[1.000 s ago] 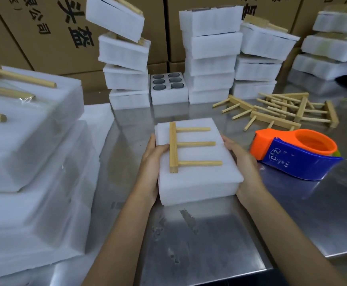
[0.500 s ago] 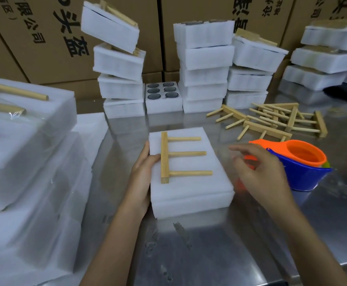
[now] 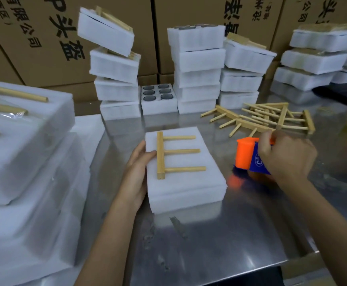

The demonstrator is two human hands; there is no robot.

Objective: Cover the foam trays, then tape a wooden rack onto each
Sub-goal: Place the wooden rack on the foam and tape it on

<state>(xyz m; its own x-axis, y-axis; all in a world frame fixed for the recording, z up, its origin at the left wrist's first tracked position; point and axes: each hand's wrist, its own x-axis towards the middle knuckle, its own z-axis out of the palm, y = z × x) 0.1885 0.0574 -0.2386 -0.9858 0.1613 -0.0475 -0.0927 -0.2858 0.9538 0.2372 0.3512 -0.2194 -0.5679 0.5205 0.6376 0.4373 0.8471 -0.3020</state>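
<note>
A covered white foam tray lies in the middle of the steel table. A wooden rack with three pegs rests loose on its lid. My left hand holds the tray's left side, thumb on top beside the rack's bar. To the right of the tray, my right hand grips the orange and blue tape dispenser, its orange end pointing toward the tray.
Loose wooden racks lie in a pile behind the dispenser. Stacks of covered foam trays line the back in front of cardboard boxes; one open tray shows dark cups. Taped trays and foam sheets are piled at left.
My right hand left the tray's right side, reached right and took hold of the tape dispenser, lifting and turning it toward the tray. My left hand stayed on the tray.
</note>
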